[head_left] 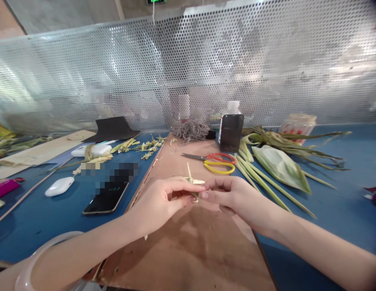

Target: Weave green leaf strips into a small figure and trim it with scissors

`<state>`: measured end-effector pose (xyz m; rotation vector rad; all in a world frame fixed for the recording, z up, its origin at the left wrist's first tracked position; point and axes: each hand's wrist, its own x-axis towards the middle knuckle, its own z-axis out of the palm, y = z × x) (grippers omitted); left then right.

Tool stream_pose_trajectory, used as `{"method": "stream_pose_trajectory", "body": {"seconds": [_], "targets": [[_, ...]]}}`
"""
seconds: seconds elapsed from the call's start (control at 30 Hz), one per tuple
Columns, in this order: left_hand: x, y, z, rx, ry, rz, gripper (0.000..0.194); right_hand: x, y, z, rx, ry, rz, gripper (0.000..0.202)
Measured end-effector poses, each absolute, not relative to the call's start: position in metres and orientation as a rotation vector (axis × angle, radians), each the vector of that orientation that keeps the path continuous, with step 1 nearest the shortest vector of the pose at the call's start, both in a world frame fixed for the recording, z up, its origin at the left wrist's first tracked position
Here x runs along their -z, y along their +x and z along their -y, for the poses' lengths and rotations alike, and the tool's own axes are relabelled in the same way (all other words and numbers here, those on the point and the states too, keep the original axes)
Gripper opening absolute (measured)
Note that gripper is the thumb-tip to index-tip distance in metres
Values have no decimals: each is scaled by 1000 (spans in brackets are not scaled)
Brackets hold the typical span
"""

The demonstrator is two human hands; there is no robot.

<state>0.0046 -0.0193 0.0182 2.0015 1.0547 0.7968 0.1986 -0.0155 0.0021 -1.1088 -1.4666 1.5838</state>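
Observation:
Above the wooden board [202,250], my two hands meet in front of me. My left hand [172,194] pinches a small pale-green piece of plant leaf [194,181], folded, with a thin stalk sticking up from it. The fingers of my right hand [224,192] are closed at the right edge of the same piece, thumb and index pressed together. Fingers cover most of the piece, so its full shape is hidden. Just beyond the hands lie scissors [219,162] with one red and one yellow handle loop.
At the board's far end sit a tangle of grey string [192,131] and a dark bottle [232,131]. Long leaves and stalks [281,167] lie right, near a glass jar [299,125]. Left are a phone [107,198], a white case [59,186] and plant scraps [151,145]. A perforated metal screen [188,68] stands behind.

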Motion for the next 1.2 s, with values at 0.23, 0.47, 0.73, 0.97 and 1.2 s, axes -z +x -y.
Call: {"method": "stream_pose_trajectory", "body": {"seconds": [0.23, 0.47, 0.73, 0.97, 1.2], "targets": [[-15, 3, 19, -807, 1935, -1063, 27, -2, 200, 14, -1668, -1085, 1370, 33], [-15, 7, 20, -834, 1816, -1043, 27, -1, 197, 16, -1477, -1140, 1493, 24], [-14, 7, 25, -843, 1821, -1113, 27, 0, 193, 17, -1227, -1161, 1648, 20], [-10, 7, 24, -879, 1760, -1079, 39, -3, 192, 26, -978, -1104, 1783, 14], [-11, 8, 22, -940, 1784, -1087, 37, 4, 191, 24, -920, -1205, 1720, 21]]}}
